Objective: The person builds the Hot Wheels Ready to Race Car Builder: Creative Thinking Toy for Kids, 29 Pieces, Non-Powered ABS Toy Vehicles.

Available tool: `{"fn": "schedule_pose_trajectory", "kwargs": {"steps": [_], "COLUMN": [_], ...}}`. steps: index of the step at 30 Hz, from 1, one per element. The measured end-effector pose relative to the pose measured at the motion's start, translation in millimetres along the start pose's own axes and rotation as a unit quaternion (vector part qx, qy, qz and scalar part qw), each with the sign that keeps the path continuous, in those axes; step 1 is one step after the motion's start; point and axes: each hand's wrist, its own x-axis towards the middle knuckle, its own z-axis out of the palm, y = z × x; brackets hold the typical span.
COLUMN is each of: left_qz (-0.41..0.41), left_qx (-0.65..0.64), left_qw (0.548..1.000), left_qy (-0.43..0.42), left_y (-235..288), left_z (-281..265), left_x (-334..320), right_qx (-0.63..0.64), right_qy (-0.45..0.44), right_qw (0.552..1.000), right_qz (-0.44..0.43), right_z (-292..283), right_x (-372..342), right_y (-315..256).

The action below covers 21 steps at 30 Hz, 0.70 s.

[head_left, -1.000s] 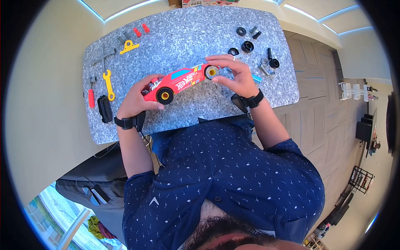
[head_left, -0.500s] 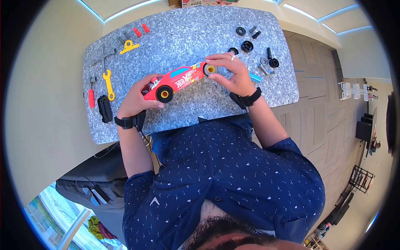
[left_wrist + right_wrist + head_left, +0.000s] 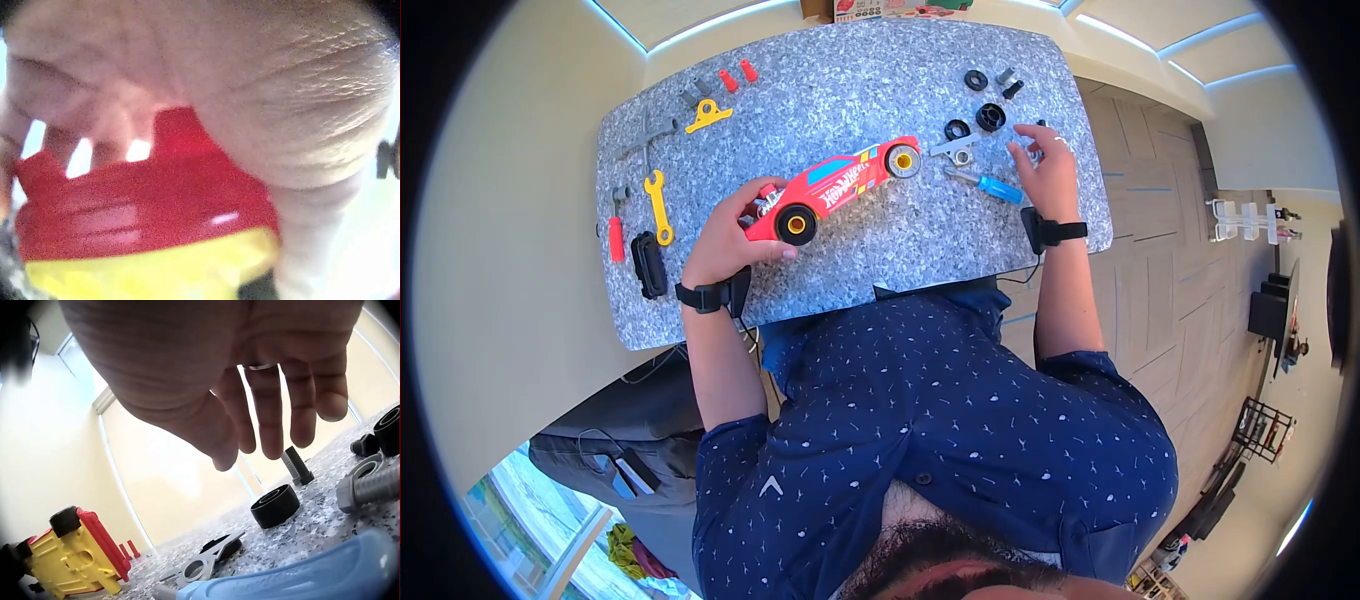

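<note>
My left hand (image 3: 725, 235) grips one end of a red toy car (image 3: 840, 185), its thumb along the near side by a black wheel (image 3: 796, 226). The far-end wheel hub (image 3: 903, 161) shows grey with a yellow centre and no black tyre. In the left wrist view, the palm covers part of the red body (image 3: 137, 206), above a yellow base (image 3: 156, 269). My right hand (image 3: 1052, 180) hovers with nothing in it, fingers loosely extended, over the table's right side. A blue-handled screwdriver (image 3: 1000, 188) lies just left of it, near a flat grey piece with a ring (image 3: 962, 156).
Black wheel parts (image 3: 991, 117) and grey bolts (image 3: 297, 467) are scattered at the right of the speckled table (image 3: 830, 90). Along the left lie a yellow wrench (image 3: 659, 208), a yellow bracket (image 3: 709, 115), red pegs (image 3: 748, 70) and a black piece (image 3: 649, 264).
My right hand has let go of the car's far end and moved right, beyond the screwdriver. The screwdriver and grey ringed piece are now uncovered. My left hand still holds the car.
</note>
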Motion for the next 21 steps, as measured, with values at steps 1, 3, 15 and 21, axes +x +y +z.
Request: {"fn": "schedule_pose_trajectory", "kwargs": {"steps": [1, 3, 15, 21], "left_qz": [0.002, -0.002, 0.033, 0.063], "left_qx": [-0.006, 0.005, 0.049, 0.078], "left_qw": [1.0, 1.0, 0.998, 0.995], "left_qy": [0.006, 0.011, 0.017, 0.005], "left_y": [-0.1, 0.6, 3.7, 13.5], "left_z": [1.2, 2.2, 6.8, 6.2], "left_x": [0.1, 0.8, 1.4, 0.2], "right_qx": [0.002, -0.001, -0.108, -0.055], "right_qy": [-0.008, -0.012, -0.128, -0.189], "right_qw": [1.0, 1.0, 0.985, 0.98], "right_qz": [0.0, -0.025, -0.042, -0.023], "right_z": [4.6, 22.4, 73.2, 79.5], "right_x": [1.5, 6.9, 37.3, 53.9], "right_y": [-1.5, -12.7, -44.1, -26.8]}}
